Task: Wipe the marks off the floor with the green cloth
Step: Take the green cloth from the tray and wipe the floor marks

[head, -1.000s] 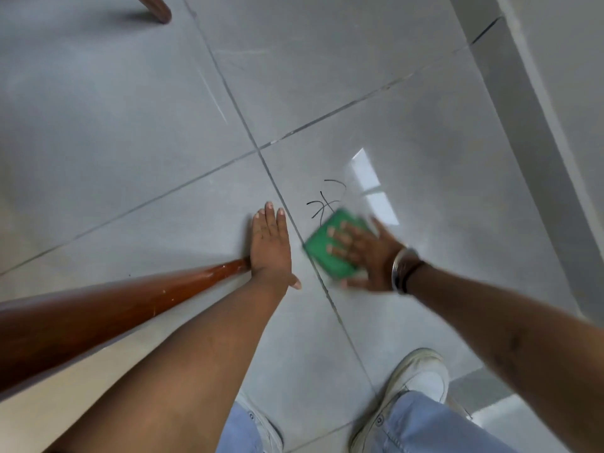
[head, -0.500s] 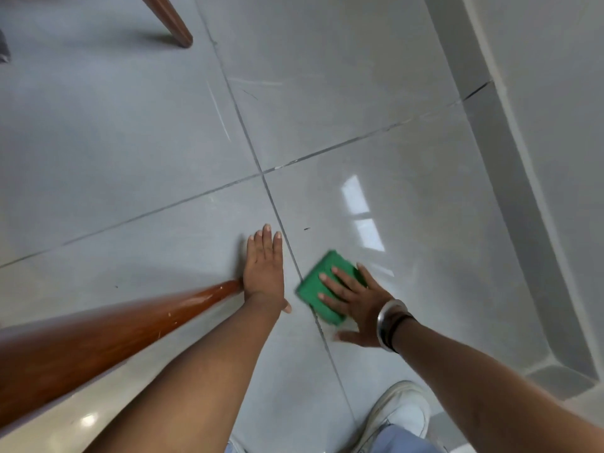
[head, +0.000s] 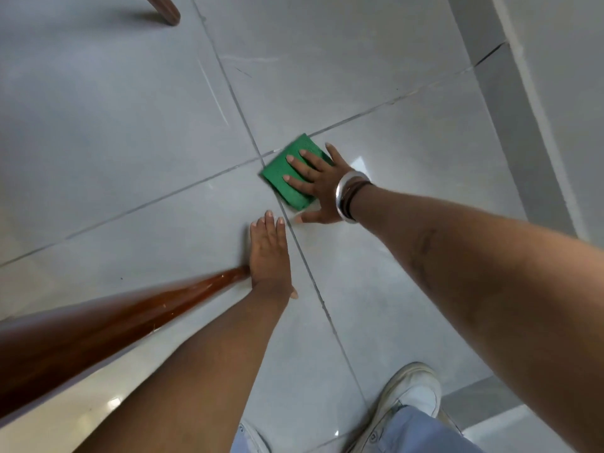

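The folded green cloth (head: 287, 173) lies flat on the grey tiled floor (head: 376, 273), right at the crossing of the tile joints. My right hand (head: 318, 188) presses down on the cloth with fingers spread; it wears a silver bangle and dark bands. My left hand (head: 269, 253) rests flat on the floor below and left of the cloth, fingers together, holding nothing. No black marks show around the cloth; the tile under the cloth is hidden. A faint thin dark line (head: 243, 71) sits on the far tile.
A brown wooden furniture leg (head: 108, 322) slants in from the left, its foot touching my left hand. Another wooden leg (head: 166, 9) stands at the top. A grey skirting and wall (head: 523, 109) run along the right. My white shoes (head: 410, 398) are at the bottom.
The black scribble seen a second ago is no longer visible. My right hand has pushed the cloth forward onto the tile-joint crossing. My left hand stays planted by the wooden leg.
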The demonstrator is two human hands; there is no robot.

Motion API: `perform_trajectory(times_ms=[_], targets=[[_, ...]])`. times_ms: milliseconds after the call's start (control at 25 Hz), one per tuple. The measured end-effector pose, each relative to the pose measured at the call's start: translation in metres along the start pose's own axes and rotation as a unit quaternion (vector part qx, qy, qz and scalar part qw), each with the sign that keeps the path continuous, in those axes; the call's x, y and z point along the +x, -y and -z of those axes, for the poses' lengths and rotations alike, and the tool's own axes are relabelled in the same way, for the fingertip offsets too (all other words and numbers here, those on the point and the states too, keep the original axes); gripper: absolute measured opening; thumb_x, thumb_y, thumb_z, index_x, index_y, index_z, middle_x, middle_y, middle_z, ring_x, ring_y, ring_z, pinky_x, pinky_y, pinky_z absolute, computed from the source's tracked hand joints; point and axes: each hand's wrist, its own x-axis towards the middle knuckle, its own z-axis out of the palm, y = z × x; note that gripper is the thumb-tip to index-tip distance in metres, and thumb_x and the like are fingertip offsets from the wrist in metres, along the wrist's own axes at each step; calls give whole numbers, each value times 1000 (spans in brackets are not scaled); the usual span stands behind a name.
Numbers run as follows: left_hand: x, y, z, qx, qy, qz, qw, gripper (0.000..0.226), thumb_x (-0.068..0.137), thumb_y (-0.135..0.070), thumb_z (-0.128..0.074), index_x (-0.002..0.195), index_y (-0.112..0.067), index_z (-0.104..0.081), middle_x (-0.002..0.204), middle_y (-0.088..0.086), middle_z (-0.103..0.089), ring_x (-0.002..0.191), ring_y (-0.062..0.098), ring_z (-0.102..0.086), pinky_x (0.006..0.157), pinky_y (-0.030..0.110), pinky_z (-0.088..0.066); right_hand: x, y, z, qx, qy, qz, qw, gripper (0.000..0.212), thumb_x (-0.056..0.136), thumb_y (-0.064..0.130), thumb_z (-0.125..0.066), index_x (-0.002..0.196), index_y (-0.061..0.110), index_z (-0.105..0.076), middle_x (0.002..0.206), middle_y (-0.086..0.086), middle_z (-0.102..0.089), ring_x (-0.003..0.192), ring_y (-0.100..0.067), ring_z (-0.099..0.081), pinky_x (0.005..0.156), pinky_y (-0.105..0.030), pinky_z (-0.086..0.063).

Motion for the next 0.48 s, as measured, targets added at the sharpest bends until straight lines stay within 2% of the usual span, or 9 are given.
perform_trajectory(times_ms=[120,200,280,360,440,480], targets=[[1,5,0,-8,-1,2,1000,154,51,-88,-59,143,7,21,157,30,16,147,42,7,118,54,6,-50,38,-37,50,9,-27,998,88,79,76,-17,150,29,3,162,-7,9,147,-31,9,113,-59,9],[0,6,0,7,7,1,1000,155,51,-90,-56,142,8,21,156,31,15,147,43,7,118,54,6,-107,60,-74,48,15,-16,999,82,83,66,-27,151,27,-3,161,-9,3,147,-33,2,113,-60,5],[-1,6,0,35,9,-7,999,148,58,-86,-56,142,9,20,156,31,13,146,44,8,118,55,5,-169,68,-117,6,-15,-13,1000,71,86,44,-44,149,20,-23,158,-17,-19,143,-40,-20,111,-65,-14],[0,6,5,68,9,-37,997,124,78,-70,-54,142,11,16,158,28,7,146,47,8,120,56,2,-213,63,-144,-48,-26,-20,998,56,87,19,-45,142,11,-40,145,-25,-42,131,-46,-42,101,-66,-34],[-2,8,20,110,25,-58,992,103,89,-59,-47,146,9,6,160,25,-1,146,47,3,119,58,1,-224,60,-154,-80,-75,-8,994,44,88,9,-45,131,4,-51,133,-31,-53,114,-48,-56,90,-63,-48],[-5,9,29,116,41,-64,990,101,87,-62,-46,148,5,-3,160,24,-9,146,46,-1,118,59,2,-218,59,-151,-78,-109,-7,991,36,86,6,-51,121,3,-56,125,-31,-59,103,-47,-63,84,-59,-52]])
